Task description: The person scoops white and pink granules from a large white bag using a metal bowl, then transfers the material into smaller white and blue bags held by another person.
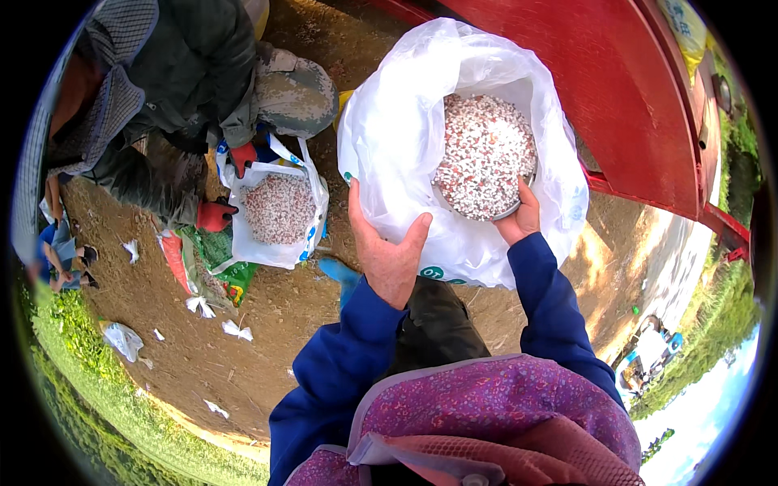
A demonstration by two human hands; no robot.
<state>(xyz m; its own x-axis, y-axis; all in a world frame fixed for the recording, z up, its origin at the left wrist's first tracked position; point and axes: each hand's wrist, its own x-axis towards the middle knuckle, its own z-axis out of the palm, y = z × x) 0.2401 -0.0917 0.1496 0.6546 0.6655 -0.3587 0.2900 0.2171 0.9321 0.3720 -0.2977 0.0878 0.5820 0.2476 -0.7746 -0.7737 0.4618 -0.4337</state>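
Observation:
A large white plastic bag (397,121) stands open in front of me. Inside it is a round bowl (504,214), heaped with white and reddish granules (486,150); most of the bowl is hidden under them. My right hand (520,219) reaches into the bag and grips the bowl's near right rim. Against the bag's near left side rests my left hand (385,257), thumb and fingers apart, holding nothing that shows.
At the left, a co-worker in red gloves (215,215) handles a smaller white sack (316,206) of similar granules. A green and red sack (215,259) lies beside it. A red metal panel (608,73) rises at the right. White scraps (237,330) litter the dirt ground.

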